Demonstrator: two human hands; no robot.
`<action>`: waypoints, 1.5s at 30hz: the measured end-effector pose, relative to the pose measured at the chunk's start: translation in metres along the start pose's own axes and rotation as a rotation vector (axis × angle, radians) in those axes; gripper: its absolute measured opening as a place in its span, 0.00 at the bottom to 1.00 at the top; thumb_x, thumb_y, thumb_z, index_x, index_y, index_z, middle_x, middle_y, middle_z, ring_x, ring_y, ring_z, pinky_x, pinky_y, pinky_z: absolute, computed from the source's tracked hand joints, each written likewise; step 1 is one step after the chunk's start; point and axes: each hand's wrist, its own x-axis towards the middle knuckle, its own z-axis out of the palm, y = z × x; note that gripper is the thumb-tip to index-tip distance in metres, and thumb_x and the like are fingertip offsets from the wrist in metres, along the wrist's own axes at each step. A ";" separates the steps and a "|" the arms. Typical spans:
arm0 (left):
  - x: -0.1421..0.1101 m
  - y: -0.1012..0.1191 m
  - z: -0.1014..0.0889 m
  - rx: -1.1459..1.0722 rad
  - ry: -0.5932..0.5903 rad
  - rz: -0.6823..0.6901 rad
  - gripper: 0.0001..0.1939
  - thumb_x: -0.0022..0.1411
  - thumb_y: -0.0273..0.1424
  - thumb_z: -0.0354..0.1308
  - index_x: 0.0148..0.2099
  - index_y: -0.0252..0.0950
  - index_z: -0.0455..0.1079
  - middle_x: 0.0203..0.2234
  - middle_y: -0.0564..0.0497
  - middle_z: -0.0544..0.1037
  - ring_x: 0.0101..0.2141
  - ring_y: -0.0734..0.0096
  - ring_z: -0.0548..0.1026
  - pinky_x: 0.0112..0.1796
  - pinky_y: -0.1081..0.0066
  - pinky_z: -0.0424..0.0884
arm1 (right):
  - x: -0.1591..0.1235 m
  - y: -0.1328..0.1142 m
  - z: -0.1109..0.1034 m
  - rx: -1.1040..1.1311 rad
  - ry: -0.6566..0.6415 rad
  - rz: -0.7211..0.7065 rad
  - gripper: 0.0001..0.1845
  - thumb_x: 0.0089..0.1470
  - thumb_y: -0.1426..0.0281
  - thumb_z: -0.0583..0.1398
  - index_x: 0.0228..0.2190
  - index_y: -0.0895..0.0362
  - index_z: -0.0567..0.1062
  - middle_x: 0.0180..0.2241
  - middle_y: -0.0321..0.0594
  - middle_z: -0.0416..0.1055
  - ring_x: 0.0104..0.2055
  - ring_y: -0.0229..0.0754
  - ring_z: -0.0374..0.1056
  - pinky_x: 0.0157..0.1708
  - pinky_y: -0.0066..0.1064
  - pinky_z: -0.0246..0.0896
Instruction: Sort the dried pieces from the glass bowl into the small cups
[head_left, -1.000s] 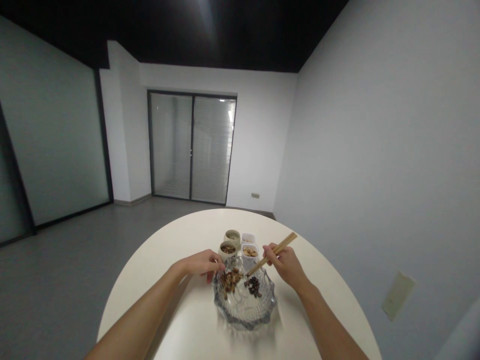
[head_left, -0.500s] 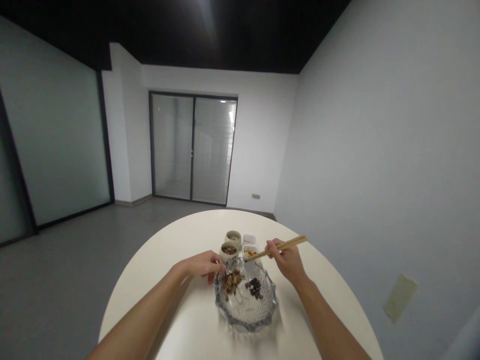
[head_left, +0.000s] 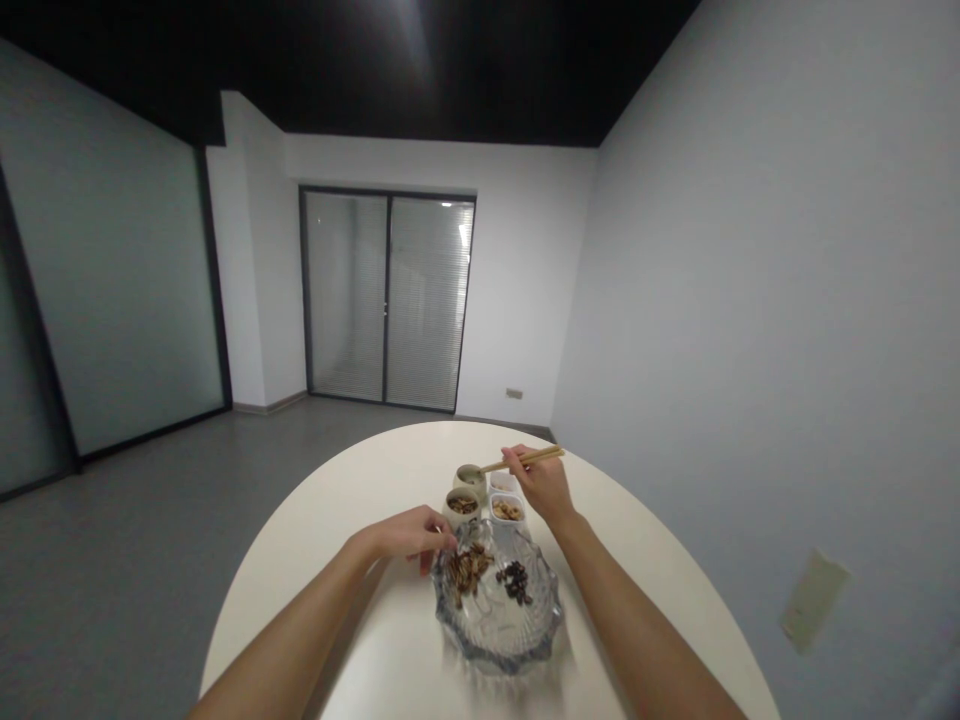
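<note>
Glass doors with blinds (head_left: 386, 300) stand in the far wall, upper middle of the frame. On the round counter (head_left: 360, 480), a glass bowl (head_left: 495, 663) holds brown pieces (head_left: 466, 573) and dark pieces (head_left: 515, 582). The right hand (head_left: 541, 485) pinches chopsticks (head_left: 529, 459), tips at a pale cup (head_left: 470, 480). The left hand (head_left: 409, 535) curls at the bowl's rim; whether it grips anything, I can't tell.

Round white table (head_left: 337, 500) on grey floor (head_left: 127, 560); frosted glass partition (head_left: 112, 270) left, glass door (head_left: 427, 300) with blinds ahead, black ceiling (head_left: 300, 60).
</note>
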 end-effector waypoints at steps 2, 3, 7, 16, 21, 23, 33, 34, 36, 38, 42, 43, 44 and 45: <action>-0.001 0.002 0.000 0.001 -0.003 0.003 0.20 0.57 0.45 0.56 0.36 0.32 0.74 0.16 0.56 0.70 0.18 0.73 0.69 0.20 0.76 0.57 | -0.002 0.004 0.006 -0.003 -0.016 0.008 0.25 0.68 0.56 0.50 0.30 0.55 0.80 0.28 0.40 0.80 0.28 0.40 0.73 0.28 0.25 0.57; -0.001 0.003 0.000 -0.001 -0.005 0.008 0.20 0.57 0.45 0.56 0.36 0.32 0.74 0.16 0.56 0.70 0.18 0.74 0.68 0.19 0.75 0.56 | -0.004 0.005 0.008 -0.002 -0.031 0.014 0.25 0.68 0.56 0.50 0.31 0.54 0.80 0.28 0.39 0.80 0.28 0.40 0.74 0.29 0.25 0.57; -0.001 0.001 0.000 -0.012 -0.005 0.029 0.19 0.57 0.45 0.56 0.35 0.33 0.74 0.16 0.56 0.70 0.17 0.73 0.68 0.18 0.75 0.56 | -0.014 0.010 0.012 0.038 -0.107 0.027 0.19 0.67 0.58 0.53 0.34 0.51 0.80 0.32 0.36 0.81 0.33 0.41 0.75 0.32 0.26 0.59; 0.000 0.000 0.000 0.004 -0.007 0.021 0.18 0.58 0.45 0.56 0.35 0.33 0.73 0.16 0.56 0.70 0.17 0.74 0.67 0.19 0.75 0.55 | -0.026 0.014 -0.005 0.137 -0.043 0.165 0.18 0.65 0.58 0.54 0.32 0.53 0.79 0.31 0.37 0.80 0.34 0.44 0.75 0.34 0.29 0.63; 0.002 -0.006 0.001 0.009 -0.005 0.025 0.19 0.59 0.45 0.55 0.36 0.33 0.74 0.16 0.55 0.71 0.17 0.74 0.66 0.19 0.75 0.55 | -0.037 0.008 -0.019 0.253 0.097 0.262 0.22 0.64 0.56 0.53 0.27 0.54 0.77 0.23 0.36 0.77 0.30 0.43 0.74 0.34 0.30 0.63; 0.003 -0.007 0.001 0.011 -0.005 0.019 0.20 0.59 0.45 0.55 0.37 0.32 0.74 0.16 0.55 0.71 0.17 0.74 0.67 0.19 0.75 0.55 | -0.044 0.005 -0.025 0.314 0.127 0.293 0.24 0.63 0.55 0.54 0.23 0.54 0.75 0.21 0.36 0.75 0.28 0.43 0.73 0.33 0.29 0.64; 0.004 -0.004 0.003 0.023 0.002 -0.004 0.20 0.57 0.46 0.55 0.37 0.33 0.74 0.16 0.55 0.70 0.19 0.72 0.69 0.20 0.75 0.57 | -0.067 0.010 -0.049 0.331 -0.207 0.263 0.21 0.60 0.57 0.58 0.21 0.55 0.75 0.19 0.36 0.73 0.23 0.39 0.69 0.26 0.27 0.60; 0.005 -0.005 0.003 0.024 0.006 -0.008 0.20 0.56 0.46 0.55 0.37 0.33 0.74 0.16 0.55 0.70 0.19 0.72 0.70 0.20 0.75 0.57 | -0.066 0.011 -0.050 0.322 -0.224 0.262 0.21 0.60 0.57 0.58 0.22 0.55 0.76 0.19 0.36 0.73 0.23 0.39 0.69 0.26 0.27 0.59; 0.005 -0.006 0.004 0.025 0.010 -0.015 0.20 0.57 0.46 0.55 0.37 0.33 0.74 0.17 0.54 0.70 0.20 0.72 0.70 0.20 0.75 0.57 | -0.066 0.012 -0.051 0.306 -0.253 0.260 0.21 0.61 0.56 0.58 0.22 0.55 0.76 0.19 0.35 0.73 0.23 0.39 0.69 0.26 0.27 0.59; 0.006 -0.008 0.003 0.020 0.006 -0.014 0.20 0.57 0.45 0.55 0.38 0.33 0.74 0.18 0.54 0.71 0.20 0.71 0.71 0.20 0.75 0.57 | -0.066 0.012 -0.053 0.291 -0.276 0.257 0.22 0.61 0.56 0.57 0.22 0.55 0.75 0.18 0.35 0.72 0.22 0.39 0.68 0.26 0.27 0.59; 0.006 -0.010 0.003 0.007 0.004 -0.015 0.20 0.58 0.46 0.56 0.38 0.33 0.74 0.17 0.55 0.70 0.20 0.70 0.71 0.20 0.75 0.58 | -0.065 0.010 -0.056 0.289 -0.313 0.222 0.25 0.63 0.55 0.55 0.20 0.55 0.74 0.18 0.36 0.71 0.22 0.39 0.68 0.27 0.27 0.59; 0.006 -0.010 0.003 0.006 0.004 -0.017 0.20 0.58 0.47 0.56 0.37 0.33 0.74 0.17 0.54 0.71 0.20 0.71 0.71 0.20 0.75 0.58 | -0.065 0.010 -0.057 0.290 -0.313 0.218 0.25 0.63 0.55 0.55 0.20 0.56 0.74 0.18 0.36 0.71 0.22 0.39 0.68 0.27 0.27 0.60; 0.006 -0.010 0.003 0.007 0.002 -0.015 0.20 0.58 0.47 0.56 0.37 0.33 0.74 0.17 0.54 0.71 0.20 0.71 0.71 0.20 0.75 0.58 | -0.065 0.010 -0.058 0.290 -0.308 0.219 0.25 0.63 0.54 0.55 0.20 0.56 0.74 0.18 0.36 0.71 0.23 0.39 0.68 0.27 0.27 0.60; 0.005 -0.010 0.002 0.009 0.000 -0.010 0.21 0.58 0.47 0.56 0.37 0.33 0.74 0.17 0.54 0.71 0.20 0.71 0.70 0.20 0.75 0.58 | -0.065 0.011 -0.059 0.288 -0.301 0.225 0.25 0.63 0.54 0.55 0.20 0.56 0.74 0.18 0.36 0.71 0.23 0.39 0.68 0.27 0.27 0.60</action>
